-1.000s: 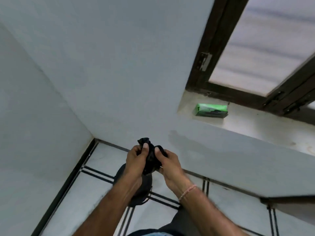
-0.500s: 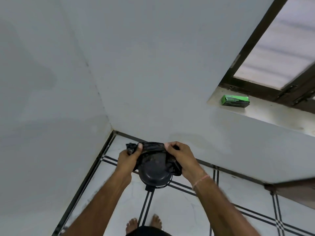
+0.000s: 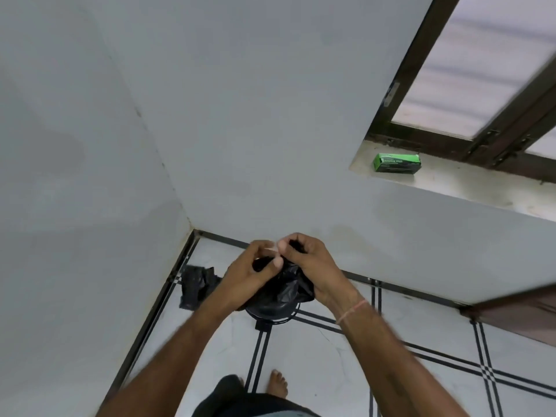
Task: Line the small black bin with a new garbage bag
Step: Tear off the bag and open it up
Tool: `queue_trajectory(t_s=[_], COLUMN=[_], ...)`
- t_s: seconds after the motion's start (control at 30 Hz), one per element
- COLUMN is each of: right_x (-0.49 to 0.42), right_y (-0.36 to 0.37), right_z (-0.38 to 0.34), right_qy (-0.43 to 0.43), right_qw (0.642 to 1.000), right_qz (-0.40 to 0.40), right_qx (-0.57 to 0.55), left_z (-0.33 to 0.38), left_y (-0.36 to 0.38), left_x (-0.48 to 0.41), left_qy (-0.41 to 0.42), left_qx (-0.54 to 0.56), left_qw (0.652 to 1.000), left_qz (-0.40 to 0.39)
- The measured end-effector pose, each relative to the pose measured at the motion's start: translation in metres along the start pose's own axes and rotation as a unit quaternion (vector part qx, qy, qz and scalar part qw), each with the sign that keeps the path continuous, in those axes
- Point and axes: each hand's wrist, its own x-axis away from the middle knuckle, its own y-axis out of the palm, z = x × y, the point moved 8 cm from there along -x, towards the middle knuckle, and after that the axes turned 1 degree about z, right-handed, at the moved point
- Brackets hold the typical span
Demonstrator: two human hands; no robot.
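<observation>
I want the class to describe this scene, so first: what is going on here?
A person stands barefoot in a room corner, both hands working a black bag just above a small black bin on the floor. The left hand and right hand pinch the bag near its top, apparently opening it. The bin is not lined yet. A green box sits on the window sill.
</observation>
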Motion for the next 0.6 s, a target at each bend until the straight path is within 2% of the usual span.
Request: queue_trajectory(t_s=[0.03,0.07,0.23,0.3,0.37,0.4,0.5,0.6], right_x=[-0.002,-0.003,-0.002,0.007,0.013,0.013,0.011,0.012], right_y=[0.004,0.003,-0.022,-0.016,-0.001,0.002,-0.008,-0.009], right_z=[-0.003,-0.006,0.009,0.023,0.032,0.036,0.036,0.024], right_qy=[0.004,0.007,0.023,0.036,0.034,0.028,0.002,-0.022], right_qw=[1.000,1.000,0.993,0.994,0.997,0.997,0.981,0.977], right_qz=[-0.006,-0.001,0.110,0.093,0.053,0.064,0.189,0.211], right_qx=[-0.013,-0.024,-0.029,-0.038,-0.035,-0.036,-0.046,0.027], left_z=[0.004,0.007,0.004,0.002,0.003,0.002,-0.004,-0.005], left_y=[0.007,0.007,-0.016,-0.022,-0.023,-0.023,-0.023,-0.020], left_x=[-0.001,-0.001,0.004,0.003,0.005,0.005,0.008,0.011], left_qy=[0.005,0.011,0.044,0.029,0.017,0.009,-0.015,-0.040], left_qx=[0.030,0.052,0.078,0.078,0.098,0.112,0.142,0.160], left_qw=[0.999,0.999,0.984,0.980,0.978,0.978,0.981,0.982], left_qz=[-0.023,-0.013,0.152,0.180,0.183,0.176,0.130,0.087])
